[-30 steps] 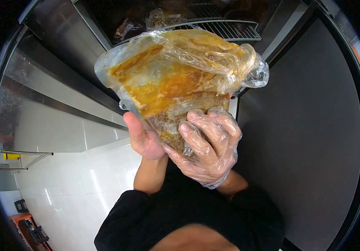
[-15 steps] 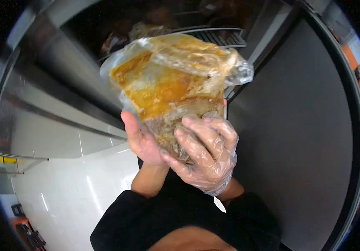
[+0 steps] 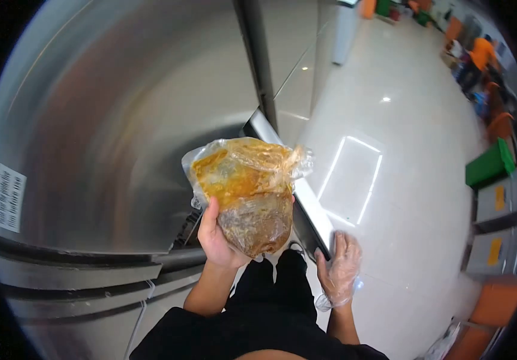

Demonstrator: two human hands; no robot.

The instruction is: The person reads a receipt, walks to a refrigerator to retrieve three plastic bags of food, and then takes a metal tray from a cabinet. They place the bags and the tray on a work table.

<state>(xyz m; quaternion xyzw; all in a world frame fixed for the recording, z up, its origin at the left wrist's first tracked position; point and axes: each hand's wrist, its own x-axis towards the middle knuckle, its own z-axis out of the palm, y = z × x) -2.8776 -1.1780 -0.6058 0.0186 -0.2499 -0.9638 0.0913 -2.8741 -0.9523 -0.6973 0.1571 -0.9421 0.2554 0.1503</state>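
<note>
My bare left hand (image 3: pixel 219 237) is closed around a clear plastic bag (image 3: pixel 246 195) of food, its thumb on the near face. The contents look orange-yellow at the top and brown below. The bag's gathered end points right. My right hand (image 3: pixel 339 270), in a clear plastic glove, is at the outer side of a partly open refrigerator door (image 3: pixel 315 210), touching near its edge. Its fingers are stretched out along the door, with the thumb apart. Behind the bag, only a small dark slice of the refrigerator's inside shows.
A stainless-steel refrigerator (image 3: pixel 132 138) fills the left, bearing a printed label (image 3: pixel 10 198). Shiny tiled floor (image 3: pixel 384 180) stretches right. Grey bins (image 3: pixel 495 252), one with a green lid (image 3: pixel 491 165), line the right side. A person in an orange top (image 3: pixel 482 54) is far off.
My right hand has left the bag and moved to the door, which has swung much nearer to closed. The bag stays in my left hand. The view has turned to the right.
</note>
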